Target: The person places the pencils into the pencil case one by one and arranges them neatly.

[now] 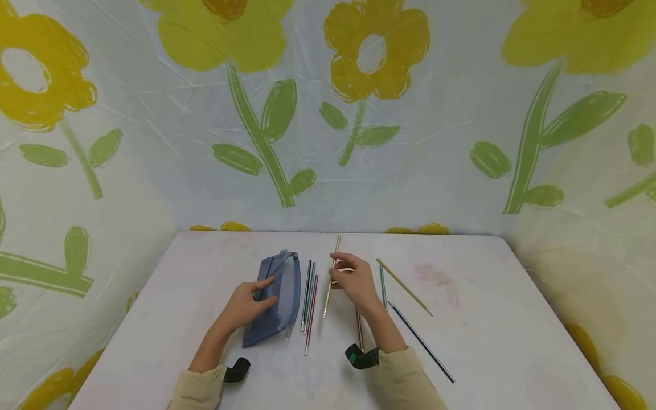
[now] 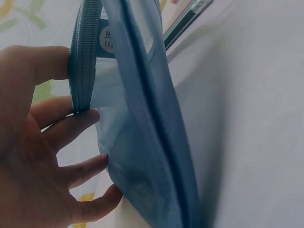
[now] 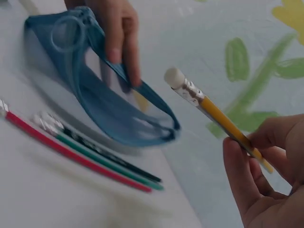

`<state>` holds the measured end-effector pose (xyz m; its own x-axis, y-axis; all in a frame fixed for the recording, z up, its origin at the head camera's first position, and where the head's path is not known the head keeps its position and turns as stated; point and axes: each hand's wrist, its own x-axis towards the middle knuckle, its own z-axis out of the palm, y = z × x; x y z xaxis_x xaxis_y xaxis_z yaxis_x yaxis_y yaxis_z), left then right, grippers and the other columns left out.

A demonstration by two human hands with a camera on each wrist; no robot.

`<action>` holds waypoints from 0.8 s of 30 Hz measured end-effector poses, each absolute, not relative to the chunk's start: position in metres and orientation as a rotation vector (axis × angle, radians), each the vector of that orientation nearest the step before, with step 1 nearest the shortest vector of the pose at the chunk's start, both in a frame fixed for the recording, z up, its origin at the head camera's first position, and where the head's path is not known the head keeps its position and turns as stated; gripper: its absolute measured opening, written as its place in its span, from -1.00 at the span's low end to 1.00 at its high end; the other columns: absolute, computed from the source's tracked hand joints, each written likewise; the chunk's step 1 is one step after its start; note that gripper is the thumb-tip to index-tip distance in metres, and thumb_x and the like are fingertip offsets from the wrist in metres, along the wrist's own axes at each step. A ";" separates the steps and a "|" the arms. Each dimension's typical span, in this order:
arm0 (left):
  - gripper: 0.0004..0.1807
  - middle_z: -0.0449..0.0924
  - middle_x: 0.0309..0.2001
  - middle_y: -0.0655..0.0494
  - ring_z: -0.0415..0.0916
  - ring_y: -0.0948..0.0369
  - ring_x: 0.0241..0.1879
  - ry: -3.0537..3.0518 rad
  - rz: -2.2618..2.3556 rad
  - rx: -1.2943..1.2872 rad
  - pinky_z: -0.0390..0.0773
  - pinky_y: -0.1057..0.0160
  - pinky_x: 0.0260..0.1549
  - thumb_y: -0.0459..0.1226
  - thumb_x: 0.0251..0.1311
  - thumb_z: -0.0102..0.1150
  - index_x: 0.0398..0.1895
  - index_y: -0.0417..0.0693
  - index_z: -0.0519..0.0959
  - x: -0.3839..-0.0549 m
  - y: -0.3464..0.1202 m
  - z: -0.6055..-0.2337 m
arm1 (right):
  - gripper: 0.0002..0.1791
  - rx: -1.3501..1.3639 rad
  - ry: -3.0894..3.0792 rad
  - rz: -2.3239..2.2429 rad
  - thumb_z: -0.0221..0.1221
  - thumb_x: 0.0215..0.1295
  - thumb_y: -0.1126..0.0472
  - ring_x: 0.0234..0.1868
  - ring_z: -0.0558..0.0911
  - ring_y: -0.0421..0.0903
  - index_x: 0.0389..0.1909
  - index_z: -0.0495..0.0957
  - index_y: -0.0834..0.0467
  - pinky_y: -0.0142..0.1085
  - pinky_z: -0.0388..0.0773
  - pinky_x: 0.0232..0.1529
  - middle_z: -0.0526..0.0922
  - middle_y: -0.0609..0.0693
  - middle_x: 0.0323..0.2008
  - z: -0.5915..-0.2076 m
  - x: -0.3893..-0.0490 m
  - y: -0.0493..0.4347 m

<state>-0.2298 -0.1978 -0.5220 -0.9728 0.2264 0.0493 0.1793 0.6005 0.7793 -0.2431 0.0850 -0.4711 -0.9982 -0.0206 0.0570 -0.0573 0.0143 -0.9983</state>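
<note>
My right hand (image 1: 353,280) pinches a yellow pencil (image 3: 223,116) between thumb and fingertips, above the table. A white eraser in a silver ferrule tips its near end. With my left hand (image 1: 247,304) I hold a blue translucent zip pencil case (image 2: 137,118) by one edge of its opening. The case stands tilted, and its mouth gapes in the right wrist view. Between the case and the raised pencil lie a red pencil (image 3: 76,152), a green pencil (image 3: 114,164) and a black pencil (image 3: 102,151), side by side with their eraser ends toward me.
Right of my right hand lie another yellow pencil (image 1: 406,287), a teal pencil (image 1: 382,287) and a dark pencil (image 1: 422,343). A dark red pencil (image 1: 360,329) is partly hidden beneath my right wrist. The white table (image 1: 492,341) meets a flowered cloth (image 1: 430,171) at the back.
</note>
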 end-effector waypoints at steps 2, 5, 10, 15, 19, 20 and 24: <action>-0.38 0.42 0.27 -0.09 0.38 -0.03 0.20 2.765 1.337 0.360 0.38 -0.07 0.06 -0.13 0.18 0.33 0.31 -0.12 0.46 -0.230 -0.196 -0.522 | -0.63 0.088 -2.175 2.201 0.21 0.18 0.50 -0.43 0.61 -0.07 0.05 0.60 0.29 -0.17 0.64 -0.39 0.49 0.16 -0.28 -0.477 -0.248 0.068; -0.38 0.44 0.25 -0.11 0.39 -0.03 0.20 2.778 1.324 0.386 0.39 -0.08 0.06 -0.13 0.19 0.33 0.30 -0.16 0.46 -0.228 -0.194 -0.521 | -0.62 0.065 -2.143 2.193 0.20 0.17 0.51 -0.46 0.61 -0.09 0.03 0.62 0.25 -0.19 0.64 -0.41 0.48 0.15 -0.29 -0.487 -0.254 0.049; -0.39 0.47 0.23 -0.08 0.46 0.06 0.08 2.789 1.307 0.378 0.41 0.01 -0.02 -0.14 0.18 0.34 0.29 -0.14 0.47 -0.227 -0.191 -0.522 | -0.61 0.047 -2.141 2.159 0.19 0.15 0.51 -0.49 0.59 -0.13 0.03 0.62 0.25 -0.21 0.63 -0.44 0.50 0.20 -0.28 -0.492 -0.252 0.028; -0.39 0.47 0.22 -0.11 0.49 0.06 -0.03 2.800 1.305 0.384 0.41 0.03 -0.08 -0.15 0.19 0.33 0.29 -0.17 0.47 -0.227 -0.189 -0.520 | -0.58 0.065 -2.200 2.144 0.19 0.11 0.50 -0.50 0.60 -0.15 0.05 0.59 0.32 -0.16 0.64 -0.43 0.52 0.26 -0.25 -0.501 -0.249 0.015; -0.39 0.45 0.24 -0.14 0.46 0.07 -0.31 2.803 1.303 0.394 0.41 0.08 -0.19 -0.18 0.21 0.31 0.31 -0.19 0.43 -0.226 -0.187 -0.516 | -0.57 0.089 -2.302 2.113 0.20 0.08 0.49 -0.53 0.61 -0.15 0.05 0.59 0.33 -0.19 0.63 -0.45 0.55 0.21 -0.27 -0.504 -0.245 0.008; -0.39 0.45 0.24 -0.14 0.45 0.10 -0.32 2.808 1.298 0.394 0.41 0.10 -0.20 -0.18 0.22 0.30 0.31 -0.20 0.43 -0.225 -0.186 -0.515 | -0.57 0.099 -2.332 2.096 0.21 0.08 0.48 -0.54 0.62 -0.15 0.05 0.60 0.32 -0.22 0.62 -0.46 0.56 0.19 -0.27 -0.505 -0.244 0.007; -0.39 0.60 0.00 -0.19 0.32 0.22 -0.57 2.805 1.285 0.384 0.43 0.15 -0.30 -0.20 0.23 0.28 0.33 -0.20 0.41 -0.223 -0.185 -0.512 | -0.58 0.142 -2.413 2.052 0.21 0.09 0.49 -0.57 0.61 -0.17 0.04 0.61 0.32 -0.26 0.60 -0.49 0.56 0.20 -0.27 -0.508 -0.242 0.003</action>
